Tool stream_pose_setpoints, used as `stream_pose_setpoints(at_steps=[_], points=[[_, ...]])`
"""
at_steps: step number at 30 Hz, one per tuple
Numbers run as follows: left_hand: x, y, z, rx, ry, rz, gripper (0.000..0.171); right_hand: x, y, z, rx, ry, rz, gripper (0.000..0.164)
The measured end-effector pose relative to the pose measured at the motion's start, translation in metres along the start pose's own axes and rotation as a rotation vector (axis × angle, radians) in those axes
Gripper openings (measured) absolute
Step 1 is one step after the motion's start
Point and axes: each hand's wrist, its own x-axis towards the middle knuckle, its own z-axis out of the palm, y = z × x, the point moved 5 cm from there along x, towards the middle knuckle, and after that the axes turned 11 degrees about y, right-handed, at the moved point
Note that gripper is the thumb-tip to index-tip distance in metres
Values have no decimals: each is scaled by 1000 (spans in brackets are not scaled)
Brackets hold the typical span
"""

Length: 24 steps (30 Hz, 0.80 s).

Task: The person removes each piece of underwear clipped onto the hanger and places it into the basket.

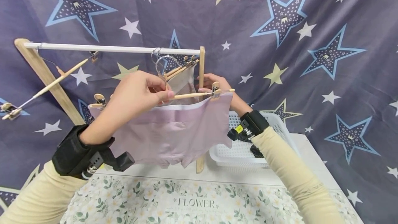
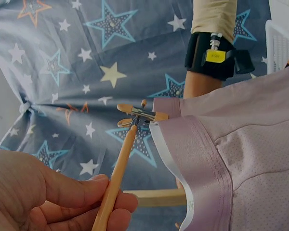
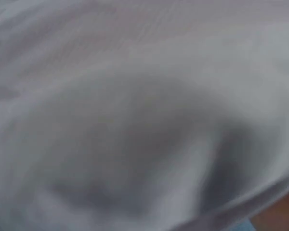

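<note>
My left hand [image 1: 136,91] pinches the middle of a wooden clip hanger [image 1: 189,95] between thumb and fingers. Pale lilac shorts [image 1: 174,130] hang from its clips by the waistband. The hanger's metal hook rises just below the white rail [image 1: 115,48]; whether it touches the rail I cannot tell. At the right end of the wooden clothes rack [image 1: 201,61], my right hand [image 1: 217,80] holds the upright post, its fingers partly hidden behind the post and the hanger. Lilac cloth [image 3: 135,96] fills the right wrist view, blurred.
Other clip hangers [image 1: 177,72] with a pale garment [image 1: 183,80] hang at the rail's right end. A bare hanger [image 1: 62,77] hangs at the left. A white basket [image 1: 217,156] with dark items stands behind my right forearm. A flowered mat [image 1: 192,199] covers the table front.
</note>
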Motion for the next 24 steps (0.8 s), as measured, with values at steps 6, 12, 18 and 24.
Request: stream_pose_setpoints(at_steps=[6, 12, 18, 24], points=[[-5, 2, 10, 5, 13, 2, 11, 0, 9, -15, -71, -48, 69, 50], [-8, -2, 23, -19, -6, -9, 15, -1, 11, -38, -132, -98, 143, 54], [-11, -8, 37, -59, -10, -1, 15, -4, -2, -63, -256, -132, 125, 52], [-18, -11, 52, -99, -13, -4, 14, -17, -19, -85, -277, -110, 90, 43]])
